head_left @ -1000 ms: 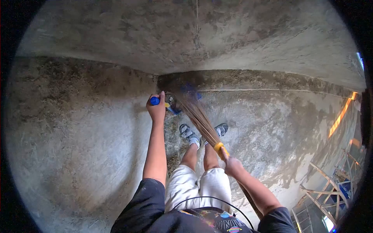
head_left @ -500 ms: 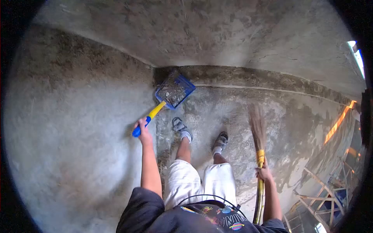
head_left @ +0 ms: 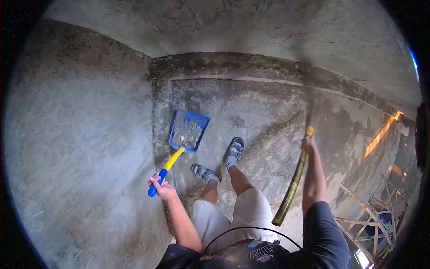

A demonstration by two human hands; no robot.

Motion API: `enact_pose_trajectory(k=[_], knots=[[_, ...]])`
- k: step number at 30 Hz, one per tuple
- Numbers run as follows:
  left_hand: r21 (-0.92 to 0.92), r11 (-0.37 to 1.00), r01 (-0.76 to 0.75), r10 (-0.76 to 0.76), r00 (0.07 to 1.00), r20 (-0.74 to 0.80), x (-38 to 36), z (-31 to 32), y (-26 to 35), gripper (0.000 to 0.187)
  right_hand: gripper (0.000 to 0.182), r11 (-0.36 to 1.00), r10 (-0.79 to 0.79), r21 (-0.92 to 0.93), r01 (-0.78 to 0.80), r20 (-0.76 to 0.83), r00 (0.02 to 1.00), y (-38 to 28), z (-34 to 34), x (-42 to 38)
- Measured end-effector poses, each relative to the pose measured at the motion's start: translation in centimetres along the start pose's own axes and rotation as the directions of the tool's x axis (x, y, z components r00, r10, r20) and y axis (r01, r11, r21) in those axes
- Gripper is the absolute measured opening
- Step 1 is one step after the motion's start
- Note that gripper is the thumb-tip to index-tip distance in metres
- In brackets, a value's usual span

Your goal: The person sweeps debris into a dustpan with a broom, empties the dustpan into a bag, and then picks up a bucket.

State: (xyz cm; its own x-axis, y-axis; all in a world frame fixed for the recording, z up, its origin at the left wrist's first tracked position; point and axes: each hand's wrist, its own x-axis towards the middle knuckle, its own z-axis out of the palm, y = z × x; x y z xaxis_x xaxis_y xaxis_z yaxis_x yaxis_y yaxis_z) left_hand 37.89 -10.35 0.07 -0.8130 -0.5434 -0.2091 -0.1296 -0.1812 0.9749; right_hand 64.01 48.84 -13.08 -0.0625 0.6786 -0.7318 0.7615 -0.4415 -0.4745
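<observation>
My left hand (head_left: 164, 186) is wrapped round the blue and yellow handle of a dustpan (head_left: 190, 130). Grey debris and dust lie in its blue pan, which is left of my feet over the concrete floor. On the right, my right hand (head_left: 309, 144) grips a broom (head_left: 293, 186) near the yellow binding at the top of its bristles. The long, dark yellowish handle slants back towards my body. Bristles point away from me towards the wall and are smeared by motion.
Concrete walls (head_left: 89, 112) rise at the left and ahead, with a low ledge (head_left: 233, 65) along the far wall. A wooden frame (head_left: 371, 219) stands at the lower right. Orange light (head_left: 383, 134) falls across the right side. My sandalled feet (head_left: 234, 150) are on the stained floor.
The dustpan has come back from the corner, nearer my body. My right hand and the broom have moved forward, away from me. My feet have shifted, the right one stepping forward.
</observation>
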Motion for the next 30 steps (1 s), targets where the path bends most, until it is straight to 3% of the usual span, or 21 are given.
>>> enact_pose_trajectory(k=[2,3,5,6,8,10,12,13,16,18,20,21,22,24,25,27,28,29,30], knots=[[0.169,0.985,0.042,-0.031,0.997,-0.068,-1.3,-1.1,-1.6,0.024,0.032,0.952,-0.066,-0.295,0.085,0.073,0.995,-0.2,4.9,0.1],[0.195,0.981,-0.001,0.004,1.000,-0.017,-1.4,-3.0,-3.4,0.022,0.021,0.842,-0.120,-0.510,0.177,0.143,0.982,-2.3,7.8,-3.3],[0.232,0.972,0.042,-0.026,0.997,-0.073,-2.5,-3.7,-4.3,0.022,0.028,0.630,-0.095,-0.715,0.304,0.317,0.943,3.1,12.4,-1.1],[0.265,0.962,0.070,-0.036,0.991,-0.132,-3.3,-4.2,-4.6,0.022,0.053,0.532,-0.023,-0.799,0.281,0.318,0.948,-1.6,14.8,-8.9],[0.306,0.945,0.114,-0.070,0.986,-0.150,-4.1,-6.1,-5.5,0.024,0.086,0.658,-0.089,-0.625,0.420,0.490,0.867,1.9,17.5,-12.6],[0.451,0.892,-0.001,-0.028,0.998,0.058,-4.1,-8.5,-6.9,0.024,0.100,0.537,-0.017,-0.679,0.500,0.584,0.812,2.1,18.2,-17.7],[0.531,0.847,0.032,-0.074,0.996,0.058,-4.1,-10.4,-7.5,0.023,0.096,0.494,0.046,-0.687,0.534,0.633,0.772,0.8,17.1,-22.9],[0.551,0.834,-0.023,-0.058,0.990,0.130,-3.8,-11.2,-7.6,0.018,0.096,0.514,0.110,-0.691,0.508,0.641,0.760,0.6,16.2,-24.4],[0.573,0.810,-0.125,-0.053,0.957,0.284,-2.7,-12.5,-6.7,0.013,0.096,0.511,0.064,-0.670,0.539,0.654,0.753,0.7,11.7,-27.0],[0.585,0.795,-0.163,-0.065,0.935,0.349,-2.6,-13.1,-5.6,0.016,0.094,0.477,-0.001,-0.690,0.544,0.619,0.786,1.1,7.6,-28.1],[0.662,0.647,-0.377,-0.091,0.824,0.559,-2.3,-13.0,-3.6,0.029,0.094,0.512,-0.037,-0.711,0.482,0.543,0.839,1.7,3.4,-29.3],[0.716,0.555,-0.423,-0.178,0.780,0.599,-2.3,-13.3,-2.5,0.043,0.094,0.522,-0.059,-0.734,0.434,0.476,0.877,2.7,1.6,-29.0],[0.724,0.547,-0.419,-0.178,0.788,0.590,-2.8,-13.4,-1.0,0.043,0.095,0.533,-0.081,-0.754,0.383,0.405,0.911,3.5,-0.3,-28.5],[0.701,0.678,-0.223,-0.378,0.712,0.592,-3.9,-13.6,1.3,0.053,0.093,0.576,-0.211,-0.721,0.385,0.323,0.922,6.4,-3.7,-25.0],[0.720,0.641,-0.265,-0.396,0.689,0.607,-3.9,-15.1,1.3,0.060,0.092,0.668,-0.219,-0.661,0.343,0.266,0.939,7.6,-4.4,-22.4],[0.729,0.652,-0.207,-0.409,0.714,0.568,-4.4,-16.1,2.1,0.059,0.088,0.856,0.016,-0.516,0.043,0.110,0.994,4.6,-2.4,-19.9],[0.732,0.667,-0.142,-0.429,0.730,0.532,-4.7,-16.4,2.3,0.059,0.085,0.864,-0.047,-0.498,0.081,0.080,0.996,6.4,-1.6,-15.9],[0.746,0.607,-0.273,-0.398,0.708,0.583,-4.6,-16.9,2.2,0.058,0.085,0.901,-0.044,-0.429,0.058,0.042,0.998,8.3,-0.2,-11.6],[0.751,0.602,-0.271,-0.397,0.715,0.576,-4.9,-16.5,2.8,0.058,0.083,0.910,0.014,-0.414,0.028,0.098,0.995,7.8,2.1,-10.2]])
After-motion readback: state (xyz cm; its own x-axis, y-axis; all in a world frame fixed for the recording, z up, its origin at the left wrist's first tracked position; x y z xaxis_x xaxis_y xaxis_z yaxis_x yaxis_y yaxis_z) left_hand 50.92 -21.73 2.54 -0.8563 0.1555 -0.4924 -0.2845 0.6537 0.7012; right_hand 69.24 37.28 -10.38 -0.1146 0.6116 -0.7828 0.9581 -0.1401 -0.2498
